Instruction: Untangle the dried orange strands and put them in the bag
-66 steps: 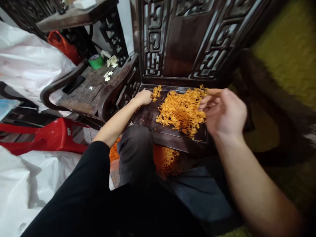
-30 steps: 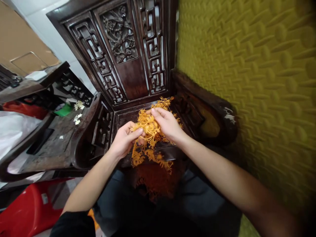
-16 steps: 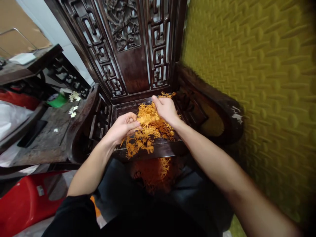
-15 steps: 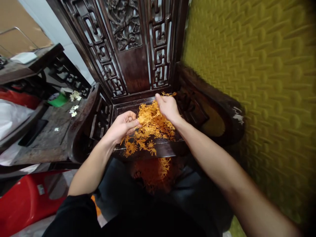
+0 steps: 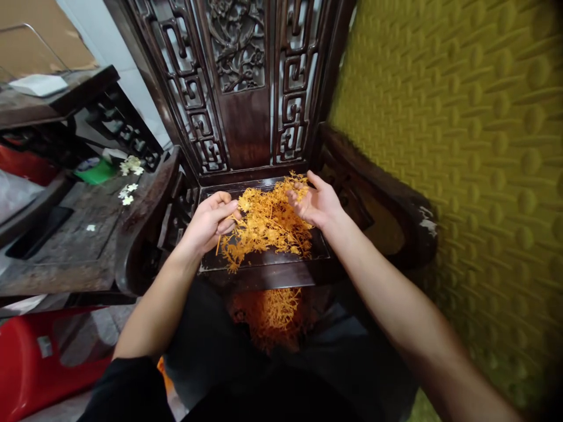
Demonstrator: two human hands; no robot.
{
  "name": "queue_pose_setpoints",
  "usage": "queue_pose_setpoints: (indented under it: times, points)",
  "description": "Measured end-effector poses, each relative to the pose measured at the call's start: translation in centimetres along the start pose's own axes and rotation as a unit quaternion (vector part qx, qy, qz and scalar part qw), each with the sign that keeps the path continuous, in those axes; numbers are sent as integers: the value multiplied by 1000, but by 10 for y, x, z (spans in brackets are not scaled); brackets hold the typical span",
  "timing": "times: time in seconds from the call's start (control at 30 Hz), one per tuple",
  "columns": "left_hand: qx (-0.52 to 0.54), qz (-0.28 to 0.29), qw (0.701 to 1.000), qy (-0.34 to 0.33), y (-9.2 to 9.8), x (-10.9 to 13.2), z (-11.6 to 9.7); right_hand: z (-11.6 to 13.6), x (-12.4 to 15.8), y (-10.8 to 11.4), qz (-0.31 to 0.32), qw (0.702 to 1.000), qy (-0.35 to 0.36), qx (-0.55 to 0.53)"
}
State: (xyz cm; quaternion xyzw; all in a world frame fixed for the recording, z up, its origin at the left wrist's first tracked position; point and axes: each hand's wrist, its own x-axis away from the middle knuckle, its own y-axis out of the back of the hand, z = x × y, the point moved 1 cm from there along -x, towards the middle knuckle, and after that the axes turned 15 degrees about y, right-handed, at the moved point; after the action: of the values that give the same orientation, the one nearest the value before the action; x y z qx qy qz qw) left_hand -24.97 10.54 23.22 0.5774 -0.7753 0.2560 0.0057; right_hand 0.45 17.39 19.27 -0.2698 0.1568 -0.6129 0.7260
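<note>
A tangle of orange artificial flower sprays (image 5: 275, 220) lies on the seat of a dark carved wooden chair (image 5: 264, 274). At its left side, my left hand (image 5: 213, 220) is closed, thumb against fingers, on the stem of one orange spray; the stem's end sticks out below the hand. My right hand (image 5: 317, 204) is at the pile's right edge, palm turned up, thumb raised and fingers loosely curled apart. Orange florets show beside its fingertips, and whether they touch is unclear. More orange sprays (image 5: 281, 310) lie below the seat's front edge, between the knees.
A yellow-green embossed wall panel (image 5: 475, 146) rises close on the right. On the left, a second wooden seat (image 5: 83, 246) bears a green tape roll (image 5: 95, 170), small pale flowers (image 5: 127, 193) and a dark flat object (image 5: 41, 231). A red plastic stool (image 5: 53, 363) stands lower left.
My right hand has turned from palm down to palm up and come slightly lower and rightward. My left hand keeps its hold on the spray, having moved slightly left. The view has shifted a little.
</note>
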Motion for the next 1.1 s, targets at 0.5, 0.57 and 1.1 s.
queue_pose_setpoints:
  times: [0.5, 0.57, 1.1]
  points:
    - [75, 78, 994, 0, -23, 5, 10, -33, 40, -44, 74, 996, 24, 42]
    - [80, 78, 994, 13, -28, 5, 14, -41, 43, -51, 112, 992, 50, 43]
    - [28, 9, 992, 124, -21, 10, 2, 10, 27, 4, 158, 657, 345, 651]
